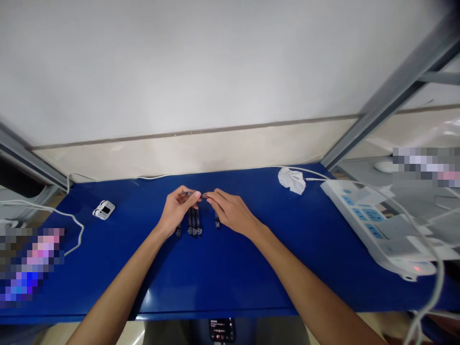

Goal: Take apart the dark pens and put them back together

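Left hand (181, 206) and right hand (232, 211) meet at mid-worktop, fingertips nearly touching. Both grips pinched small, thumb against fingers, on one slim dark pen (203, 195), or so it looks; fingers hide much of it.

Key relation: the pen lies directly between the grips, raised a little, long axis roughly 9 to 3 o'clock. Left grip has it from 9, right from 3. Neither hand clearly nearer; more of the pen runs through the left fingers.

Outward from the grips: bunch of pens (197, 220) at 6 o'clock, side by side, long axes about 12 to 6. A lone pen-like end (178, 232) at 7, partly under the left hand; another dark end (217, 223) at 5, beside the right hand.

Farther, on the blue worktop (215, 278): white case (104, 210) near 9; crumpled tissue (292, 180) just above 3; power strip (373, 215) between 3 and 4. Phone (222, 330) at 6, beyond the near edge.
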Demonstrator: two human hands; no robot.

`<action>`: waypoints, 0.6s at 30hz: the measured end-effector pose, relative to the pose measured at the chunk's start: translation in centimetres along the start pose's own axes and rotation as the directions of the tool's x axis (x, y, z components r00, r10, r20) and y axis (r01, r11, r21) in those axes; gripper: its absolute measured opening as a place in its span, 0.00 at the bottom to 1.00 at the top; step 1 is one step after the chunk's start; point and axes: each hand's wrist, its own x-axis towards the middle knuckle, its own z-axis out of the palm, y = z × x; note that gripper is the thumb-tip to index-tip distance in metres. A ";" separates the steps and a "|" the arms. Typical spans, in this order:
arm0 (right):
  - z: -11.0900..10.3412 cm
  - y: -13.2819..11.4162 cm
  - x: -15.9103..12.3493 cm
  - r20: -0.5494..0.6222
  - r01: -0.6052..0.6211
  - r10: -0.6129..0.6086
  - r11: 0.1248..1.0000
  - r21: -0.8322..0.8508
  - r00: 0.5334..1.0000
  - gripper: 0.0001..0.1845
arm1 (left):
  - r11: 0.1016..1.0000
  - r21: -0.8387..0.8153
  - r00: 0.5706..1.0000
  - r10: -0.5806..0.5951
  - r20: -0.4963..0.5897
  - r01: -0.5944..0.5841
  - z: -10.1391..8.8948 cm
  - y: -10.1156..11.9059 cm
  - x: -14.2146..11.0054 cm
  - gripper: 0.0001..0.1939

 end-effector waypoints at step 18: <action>0.2 0.2 -0.2 0.054 -0.057 0.051 0.992 0.110 0.997 0.13 | 0.992 0.125 0.999 0.033 0.006 -0.033 -0.2 -0.9 0.0 0.17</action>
